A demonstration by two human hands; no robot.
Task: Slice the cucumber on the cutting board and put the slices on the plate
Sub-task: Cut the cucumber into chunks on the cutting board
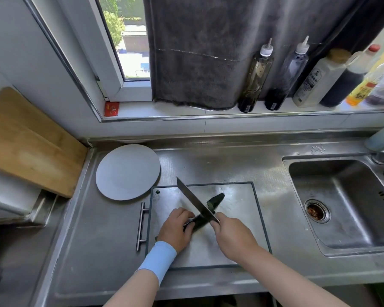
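A dark green cucumber (215,201) lies slanted on the metal cutting board (237,218) in the middle of the steel counter. My left hand (175,229) grips its near end, with the fingers curled over it. My right hand (233,235) holds the handle of a knife (194,201); the blade crosses the cucumber close to my left fingers and points up-left. The cucumber's far end sticks out to the right of the blade. A grey round plate (128,171) sits empty just beyond the board's upper left corner.
A sink (346,202) with a drain lies right of the board. A wooden board (29,142) leans at the left. Several sauce bottles (282,74) stand on the window sill under a dark towel. A bar handle (141,226) lies along the board's left side.
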